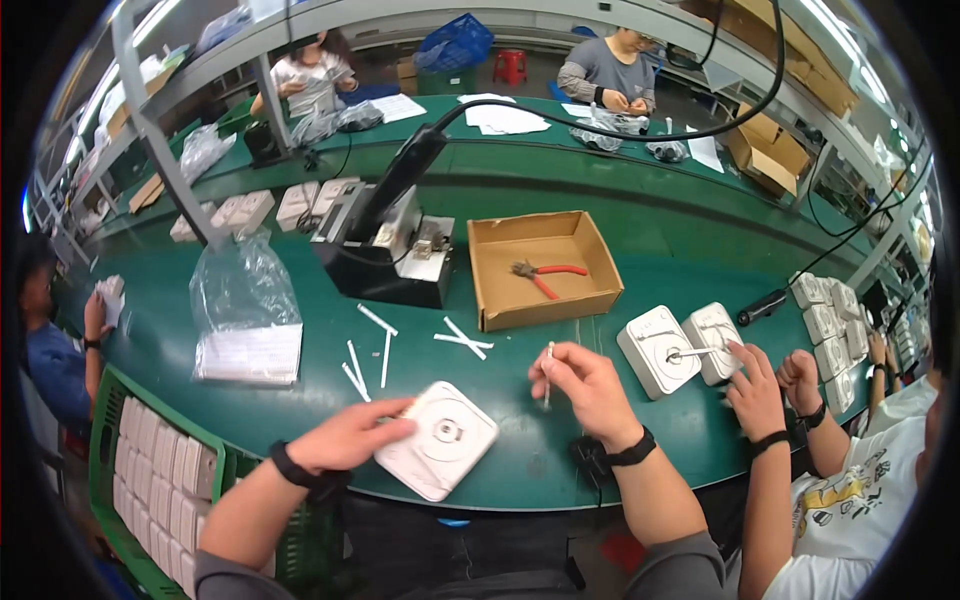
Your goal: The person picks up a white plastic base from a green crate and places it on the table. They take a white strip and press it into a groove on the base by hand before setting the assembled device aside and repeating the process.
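Note:
My left hand [352,434] grips the left edge of a white square device [460,465] with rounded corners, thumb lying on its top. A round recess with a small metal part sits in the device's middle. The device rests tilted on the green bench near its front edge. Right of it, my right hand [592,392] is raised, closed in a pinch on a thin, pale stick [549,372] held upright. Its exact kind is too small to tell. Several white strips [386,360] lie on the bench beyond the device.
A cardboard box [500,302] holds red-handled cutters [560,269]. Left of it stands a black tool station [385,275]. A bagged paper stack [250,355] lies left, a green crate of white devices [105,450] below. A co-worker's hand [755,385] is beside two devices [655,370].

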`<control>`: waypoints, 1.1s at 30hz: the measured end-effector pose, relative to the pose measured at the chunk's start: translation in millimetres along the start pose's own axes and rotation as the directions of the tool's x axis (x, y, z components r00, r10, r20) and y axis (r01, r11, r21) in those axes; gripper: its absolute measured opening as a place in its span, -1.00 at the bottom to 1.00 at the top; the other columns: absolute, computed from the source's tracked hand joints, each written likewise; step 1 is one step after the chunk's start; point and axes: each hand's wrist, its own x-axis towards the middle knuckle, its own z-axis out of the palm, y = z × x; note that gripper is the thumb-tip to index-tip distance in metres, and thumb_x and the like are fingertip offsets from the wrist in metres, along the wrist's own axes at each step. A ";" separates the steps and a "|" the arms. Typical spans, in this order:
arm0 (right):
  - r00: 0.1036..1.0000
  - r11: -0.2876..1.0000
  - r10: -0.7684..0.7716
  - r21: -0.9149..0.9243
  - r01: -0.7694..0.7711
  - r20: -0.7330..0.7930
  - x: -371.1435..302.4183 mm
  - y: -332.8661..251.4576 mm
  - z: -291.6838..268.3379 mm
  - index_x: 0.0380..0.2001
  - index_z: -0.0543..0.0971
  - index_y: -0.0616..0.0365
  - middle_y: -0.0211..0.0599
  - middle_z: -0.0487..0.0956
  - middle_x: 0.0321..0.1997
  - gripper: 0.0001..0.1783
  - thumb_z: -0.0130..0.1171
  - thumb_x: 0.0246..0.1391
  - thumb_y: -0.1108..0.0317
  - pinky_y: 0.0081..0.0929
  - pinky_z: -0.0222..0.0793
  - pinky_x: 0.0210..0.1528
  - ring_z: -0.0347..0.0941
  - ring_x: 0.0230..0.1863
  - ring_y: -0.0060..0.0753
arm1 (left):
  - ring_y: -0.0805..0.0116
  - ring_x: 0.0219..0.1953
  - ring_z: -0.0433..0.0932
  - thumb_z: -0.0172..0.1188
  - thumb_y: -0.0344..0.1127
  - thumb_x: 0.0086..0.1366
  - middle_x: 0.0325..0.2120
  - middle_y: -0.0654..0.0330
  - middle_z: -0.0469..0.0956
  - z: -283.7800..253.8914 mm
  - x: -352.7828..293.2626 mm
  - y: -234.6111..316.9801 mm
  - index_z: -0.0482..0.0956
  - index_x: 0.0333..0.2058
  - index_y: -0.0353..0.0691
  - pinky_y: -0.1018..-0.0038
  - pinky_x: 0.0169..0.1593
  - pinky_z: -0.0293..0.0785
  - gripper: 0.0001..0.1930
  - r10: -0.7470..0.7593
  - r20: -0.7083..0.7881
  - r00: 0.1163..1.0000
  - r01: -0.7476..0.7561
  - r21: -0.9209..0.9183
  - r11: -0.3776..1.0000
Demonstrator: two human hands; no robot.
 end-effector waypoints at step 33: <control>0.996 0.840 -0.088 -0.537 0.076 0.003 -8.2 4.5 30.3 -0.08 0.68 0.27 -0.07 0.72 -0.01 -0.84 0.20 0.44 0.42 -0.31 0.57 -0.01 0.68 -0.07 -0.08 | 0.02 0.09 0.71 0.51 -0.42 0.14 -0.15 0.18 0.71 58.2 87.4 22.0 0.78 -0.19 -0.18 0.13 0.18 0.62 -0.77 0.765 0.032 0.643 -0.480 0.795 0.370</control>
